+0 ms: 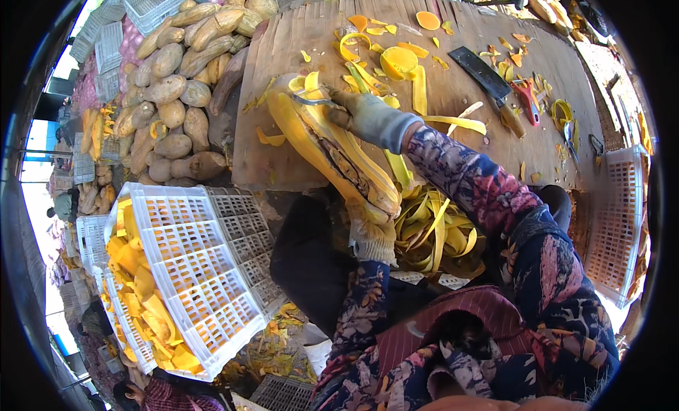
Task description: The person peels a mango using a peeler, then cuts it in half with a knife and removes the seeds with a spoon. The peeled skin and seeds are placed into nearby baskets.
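Observation:
A long, partly peeled squash point(307, 130) lies slantwise over the near edge of a wooden board point(297, 45). A dark, rough split runs along its upper side. My gloved left hand point(374, 233) grips its near end from below, fingers mostly hidden. My gloved right hand point(366, 114) holds a peeler point(312, 100) by its handle, which the fingers largely cover. The peeler's metal head rests against the far part of the squash, where a curl of peel point(311, 81) stands up. Below the board, long peel strips point(435, 225) are heaped between my legs.
On the board lie a cleaver point(481, 74), a red-handled peeler point(526, 101), a cut squash piece point(399, 62) and peel scraps. A white plastic crate point(183, 241) of orange squash pieces stands left. Unpeeled squashes point(172, 93) are piled beyond it. Another crate point(618, 220) stands right.

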`<state>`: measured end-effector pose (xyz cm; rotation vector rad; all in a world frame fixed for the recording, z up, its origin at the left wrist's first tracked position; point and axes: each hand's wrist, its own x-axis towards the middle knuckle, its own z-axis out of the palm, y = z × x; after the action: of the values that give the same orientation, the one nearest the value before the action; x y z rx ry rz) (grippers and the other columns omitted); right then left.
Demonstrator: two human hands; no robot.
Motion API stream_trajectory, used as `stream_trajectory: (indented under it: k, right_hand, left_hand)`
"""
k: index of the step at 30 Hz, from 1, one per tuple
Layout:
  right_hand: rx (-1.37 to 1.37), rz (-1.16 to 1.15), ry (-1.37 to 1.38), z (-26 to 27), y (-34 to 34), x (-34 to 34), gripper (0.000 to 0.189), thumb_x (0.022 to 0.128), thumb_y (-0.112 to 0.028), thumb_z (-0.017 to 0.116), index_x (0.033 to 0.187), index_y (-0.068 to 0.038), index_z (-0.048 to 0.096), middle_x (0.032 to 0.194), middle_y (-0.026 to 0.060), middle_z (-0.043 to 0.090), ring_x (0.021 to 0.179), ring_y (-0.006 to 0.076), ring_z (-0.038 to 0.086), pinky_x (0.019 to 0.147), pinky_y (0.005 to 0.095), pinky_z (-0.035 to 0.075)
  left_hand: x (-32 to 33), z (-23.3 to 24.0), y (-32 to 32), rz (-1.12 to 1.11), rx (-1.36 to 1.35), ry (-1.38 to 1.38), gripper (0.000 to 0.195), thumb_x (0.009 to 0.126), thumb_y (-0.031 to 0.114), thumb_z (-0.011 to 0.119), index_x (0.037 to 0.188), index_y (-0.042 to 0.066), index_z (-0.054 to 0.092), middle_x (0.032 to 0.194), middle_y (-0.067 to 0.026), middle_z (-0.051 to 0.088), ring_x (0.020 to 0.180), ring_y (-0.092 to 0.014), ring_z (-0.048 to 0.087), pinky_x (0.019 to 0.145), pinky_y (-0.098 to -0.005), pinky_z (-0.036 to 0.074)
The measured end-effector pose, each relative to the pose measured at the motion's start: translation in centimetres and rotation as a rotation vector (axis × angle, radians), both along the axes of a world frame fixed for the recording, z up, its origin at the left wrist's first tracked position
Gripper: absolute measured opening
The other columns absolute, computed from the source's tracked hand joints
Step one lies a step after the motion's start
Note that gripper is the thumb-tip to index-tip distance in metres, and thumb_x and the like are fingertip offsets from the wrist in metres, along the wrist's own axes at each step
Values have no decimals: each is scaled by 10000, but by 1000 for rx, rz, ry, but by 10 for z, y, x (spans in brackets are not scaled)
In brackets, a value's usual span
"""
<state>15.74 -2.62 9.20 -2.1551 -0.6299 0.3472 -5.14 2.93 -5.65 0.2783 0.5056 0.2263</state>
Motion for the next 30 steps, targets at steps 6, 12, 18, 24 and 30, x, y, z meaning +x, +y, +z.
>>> stream_trajectory:
  k: [6, 12, 18, 24, 30]
  right_hand:
    - [-74, 144, 253, -10, -123, -161, 587, 978, -227, 601, 1492, -65, 369, 1077, 264, 647, 972, 406, 660, 837, 451, 528]
    - [-77, 112, 381, 8, -143, -184, 528, 997, -255, 592, 1458, -44, 444, 1103, 226, 677, 997, 303, 694, 879, 384, 535]
    - [-87, -23, -175, 45, 7, 20, 532, 987, -397, 540, 1354, -12, 521, 1087, 289, 672, 1052, 446, 639, 911, 479, 506]
    - [26, -6, -230, 4, -17, -46, 480, 997, -343, 531, 1320, 13, 530, 1044, 300, 665, 992, 458, 638, 864, 509, 502]
    - [-231, 258, 301, -7, -142, -209, 530, 980, -176, 593, 1459, -18, 430, 1150, 230, 641, 1030, 333, 661, 896, 371, 517]
  left_hand:
    - [-1, 13, -1, -141, 118, -50, 626, 940, 463, 642, 1454, 175, 427, 1441, -64, 479, 1296, -268, 488, 1056, -442, 444]
    - [4, 9, 3, -92, 95, 16, 633, 914, 407, 693, 1445, 171, 442, 1380, -53, 530, 1234, -257, 540, 949, -434, 516]
    - [10, 3, -3, -32, 229, 25, 672, 919, 403, 683, 1477, 143, 416, 1424, -82, 499, 1318, -250, 465, 1099, -400, 362]
    - [3, -1, -2, -132, 410, 71, 645, 960, 422, 610, 1488, 125, 388, 1430, -95, 478, 1324, -251, 468, 1083, -404, 398]
    - [11, -4, -2, -73, 114, 120, 578, 955, 328, 649, 1451, 134, 424, 1350, -74, 537, 1212, -257, 550, 1011, -429, 484]
